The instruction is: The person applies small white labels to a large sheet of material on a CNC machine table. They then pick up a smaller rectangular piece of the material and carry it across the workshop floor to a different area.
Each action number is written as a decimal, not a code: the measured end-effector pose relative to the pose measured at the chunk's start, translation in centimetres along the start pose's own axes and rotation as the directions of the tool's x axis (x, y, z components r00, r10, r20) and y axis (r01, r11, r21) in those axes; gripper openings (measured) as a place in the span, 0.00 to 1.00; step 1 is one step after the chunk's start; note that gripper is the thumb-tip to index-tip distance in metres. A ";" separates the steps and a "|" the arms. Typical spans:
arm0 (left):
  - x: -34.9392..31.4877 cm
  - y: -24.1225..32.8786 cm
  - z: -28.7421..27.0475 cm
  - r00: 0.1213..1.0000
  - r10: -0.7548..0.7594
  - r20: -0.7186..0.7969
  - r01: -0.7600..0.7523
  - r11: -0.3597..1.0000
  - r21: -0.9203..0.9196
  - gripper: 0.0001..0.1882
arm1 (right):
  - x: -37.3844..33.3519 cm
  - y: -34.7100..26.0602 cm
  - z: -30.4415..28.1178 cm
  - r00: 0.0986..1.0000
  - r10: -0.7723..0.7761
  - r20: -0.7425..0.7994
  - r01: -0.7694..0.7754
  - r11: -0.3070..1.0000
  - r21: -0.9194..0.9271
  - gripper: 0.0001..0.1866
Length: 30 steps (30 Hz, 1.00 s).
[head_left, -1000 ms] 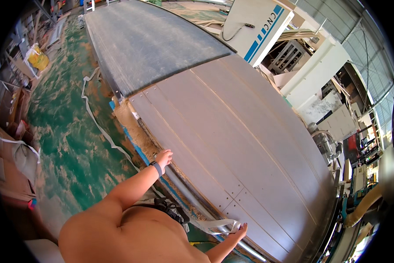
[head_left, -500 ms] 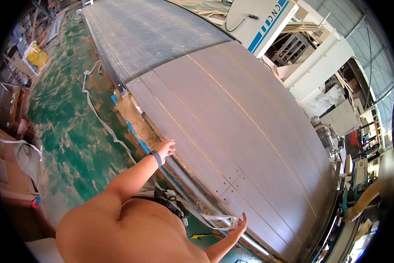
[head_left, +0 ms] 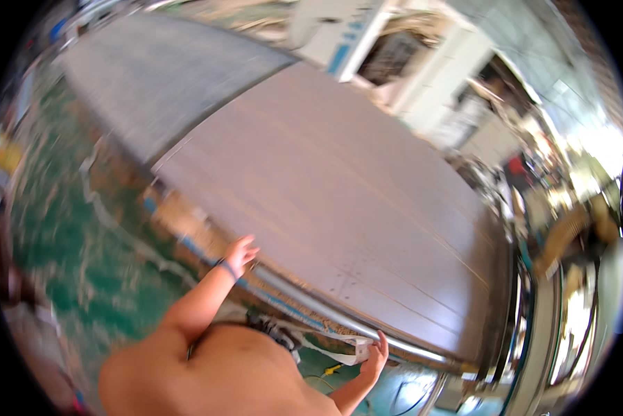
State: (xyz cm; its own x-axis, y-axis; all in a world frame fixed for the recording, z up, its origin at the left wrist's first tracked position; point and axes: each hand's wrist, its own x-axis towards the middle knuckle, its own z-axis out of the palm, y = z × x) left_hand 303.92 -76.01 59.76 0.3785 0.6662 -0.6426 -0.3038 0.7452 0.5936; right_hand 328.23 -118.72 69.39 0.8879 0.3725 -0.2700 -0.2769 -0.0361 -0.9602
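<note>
My left hand (head_left: 240,255), with a dark band on its wrist, is at the near edge of a wide grey-brown machine bed (head_left: 339,180). Its fingers are apart and hold nothing; blur hides whether they touch the edge. Farther right along that edge, a white strip (head_left: 361,349) is gripped by my right hand (head_left: 374,359), with one finger pointing up. The strip trails left in front of my body. A shiny metal roller or tube (head_left: 294,295) runs along the bed's edge between my hands.
A dark grey belt surface (head_left: 166,76) adjoins the bed at the far left. Sawdust (head_left: 179,216) lies along the near ledge. A pale strip (head_left: 114,225) crosses the dusty green floor (head_left: 68,270). White machine housing (head_left: 443,80) stands behind; a ribbed hose (head_left: 564,239) is at right.
My view has swung, so the bed appears turned and shifted left, and is blurred. My left hand's fingers have spread somewhat. The white strip stays in my right hand.
</note>
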 end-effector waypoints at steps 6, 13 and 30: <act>0.9 5.0 -3.4 0.985 0.124 0.117 -0.139 0.981 0.133 0.20 | -5.1 0.4 4.4 0.996 0.001 0.093 0.015 0.985 -0.173 0.27; -4.0 -1.4 -1.7 0.901 -0.197 0.385 0.010 0.900 0.436 0.16 | -13.3 5.4 6.5 0.977 0.198 0.073 -0.208 0.965 0.159 0.18; -20.3 -7.5 15.7 0.367 -0.473 0.801 -0.199 0.801 0.564 0.18 | -10.1 -5.5 10.5 0.956 -0.239 0.171 0.095 0.802 0.589 0.37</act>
State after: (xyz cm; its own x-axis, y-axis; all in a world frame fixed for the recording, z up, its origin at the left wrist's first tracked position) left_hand 312.19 -95.59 75.98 0.9830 -0.1312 -0.1284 0.1743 0.4478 0.8770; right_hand 316.96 -112.57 78.14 0.8522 0.5229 -0.0170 -0.3541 0.5527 -0.7544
